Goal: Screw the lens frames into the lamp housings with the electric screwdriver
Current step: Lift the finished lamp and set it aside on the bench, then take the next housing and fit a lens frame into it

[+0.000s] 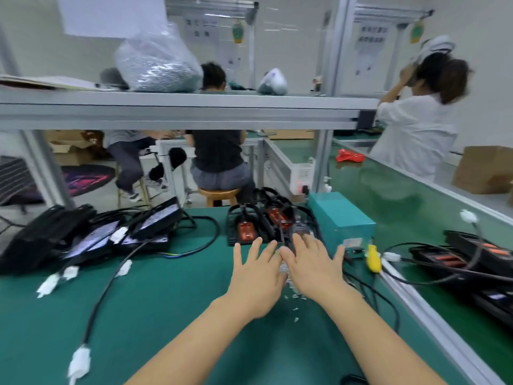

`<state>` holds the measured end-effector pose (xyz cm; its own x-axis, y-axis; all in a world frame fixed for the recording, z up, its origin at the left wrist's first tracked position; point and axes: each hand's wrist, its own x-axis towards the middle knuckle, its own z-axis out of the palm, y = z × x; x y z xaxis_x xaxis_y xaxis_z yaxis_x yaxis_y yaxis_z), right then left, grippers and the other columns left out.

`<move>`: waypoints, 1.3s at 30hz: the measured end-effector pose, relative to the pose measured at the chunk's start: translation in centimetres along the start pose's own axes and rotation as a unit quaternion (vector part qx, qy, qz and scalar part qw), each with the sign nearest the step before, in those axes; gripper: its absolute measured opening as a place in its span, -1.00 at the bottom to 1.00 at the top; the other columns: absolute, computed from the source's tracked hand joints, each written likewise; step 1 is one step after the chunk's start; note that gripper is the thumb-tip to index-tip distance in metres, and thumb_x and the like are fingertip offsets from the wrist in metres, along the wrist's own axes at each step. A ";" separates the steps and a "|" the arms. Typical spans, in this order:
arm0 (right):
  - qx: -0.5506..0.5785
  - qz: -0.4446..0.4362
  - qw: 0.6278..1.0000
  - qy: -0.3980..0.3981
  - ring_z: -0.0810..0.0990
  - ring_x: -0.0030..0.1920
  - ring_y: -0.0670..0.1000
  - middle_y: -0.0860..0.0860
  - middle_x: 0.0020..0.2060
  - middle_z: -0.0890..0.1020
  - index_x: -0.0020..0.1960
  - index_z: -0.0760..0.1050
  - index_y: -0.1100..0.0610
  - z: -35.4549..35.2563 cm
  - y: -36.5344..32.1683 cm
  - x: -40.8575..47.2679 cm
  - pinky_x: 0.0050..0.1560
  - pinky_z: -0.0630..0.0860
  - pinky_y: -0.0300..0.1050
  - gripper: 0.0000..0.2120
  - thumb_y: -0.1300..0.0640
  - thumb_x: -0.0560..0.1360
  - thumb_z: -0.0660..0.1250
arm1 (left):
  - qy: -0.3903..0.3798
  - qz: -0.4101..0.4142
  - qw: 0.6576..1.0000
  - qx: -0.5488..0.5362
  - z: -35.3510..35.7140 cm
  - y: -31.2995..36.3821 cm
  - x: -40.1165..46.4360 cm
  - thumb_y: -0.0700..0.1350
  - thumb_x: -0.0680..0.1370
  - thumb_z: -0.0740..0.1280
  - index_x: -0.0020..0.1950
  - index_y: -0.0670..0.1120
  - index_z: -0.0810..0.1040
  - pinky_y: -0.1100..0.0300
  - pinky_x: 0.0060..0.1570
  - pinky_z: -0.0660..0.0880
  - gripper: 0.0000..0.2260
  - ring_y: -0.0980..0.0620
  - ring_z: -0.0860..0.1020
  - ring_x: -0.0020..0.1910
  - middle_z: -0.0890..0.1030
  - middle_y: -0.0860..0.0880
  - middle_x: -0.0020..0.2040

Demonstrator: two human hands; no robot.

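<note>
My left hand (256,276) and my right hand (312,269) lie side by side, palms down with fingers spread, over the green bench mat (166,315). Their fingertips reach toward a row of black lamp housings (247,229) with orange parts inside, standing just beyond them. Small shiny screws (290,293) lie scattered on the mat between and under my hands. A yellow-handled electric screwdriver (373,258) lies to the right of my right hand, apart from it. Neither hand holds anything.
Finished black lamps with cables and white plugs (111,234) pile up at the left. A teal box (341,215) stands right of the housings. More housings (472,257) lie on the conveyor at right. A metal shelf (180,109) crosses overhead. Other people work behind.
</note>
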<state>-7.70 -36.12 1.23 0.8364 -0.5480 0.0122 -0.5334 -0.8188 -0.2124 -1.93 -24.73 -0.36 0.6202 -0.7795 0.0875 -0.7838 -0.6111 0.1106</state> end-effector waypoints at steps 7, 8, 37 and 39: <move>-0.009 -0.067 0.997 -0.039 -0.06 0.57 0.01 -0.01 0.59 -0.02 0.59 -0.10 0.00 3.1 -6.9 0.6 0.44 -0.27 0.34 -0.44 -0.19 0.65 -0.19 | 0.042 -0.100 0.994 -0.004 -0.2 -9.0 -3.4 0.08 0.65 0.00 0.56 0.03 0.01 -0.15 0.43 -0.29 -0.52 0.02 -0.18 0.54 -0.05 0.09 0.57; -0.011 -0.074 0.996 -0.044 -0.06 0.57 0.01 -0.01 0.59 -0.02 0.59 -0.10 0.00 3.5 -7.6 0.6 0.43 -0.27 0.35 -0.44 -0.19 0.65 -0.19 | 0.061 -0.113 0.992 -0.003 -0.5 -10.0 -3.7 0.07 0.65 0.02 0.55 0.03 0.03 -0.14 0.43 -0.28 -0.52 0.03 -0.17 0.54 -0.04 0.09 0.57; 0.276 -0.080 0.949 -0.132 0.16 0.53 0.01 -0.02 0.56 0.16 0.59 -0.02 -0.01 3.6 -14.7 0.6 0.48 0.08 -0.03 -0.39 -0.21 0.63 0.02 | 0.292 -0.143 0.946 0.010 -1.6 -22.7 -2.2 -0.19 0.44 0.44 0.05 -0.17 0.58 0.06 -0.04 0.39 -0.79 -0.14 0.46 0.07 0.60 -0.08 -0.03; 0.406 -0.031 0.900 -0.154 0.23 0.50 0.02 -0.05 0.54 0.20 0.59 0.00 -0.05 3.5 -14.9 0.8 0.45 0.15 -0.03 -0.36 -0.26 0.60 0.06 | 0.307 -0.118 0.944 -0.007 -1.6 -21.8 -2.8 -0.23 0.40 0.47 -0.03 -0.19 0.58 0.05 -0.16 0.44 -0.81 -0.14 0.48 0.02 0.59 -0.09 -0.09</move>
<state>1.31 -23.78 0.97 0.9237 -0.3296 -0.1954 -0.3198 -0.3823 -0.8669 13.44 -8.99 -1.46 0.6829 -0.3925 0.6161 -0.6234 -0.7527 0.2114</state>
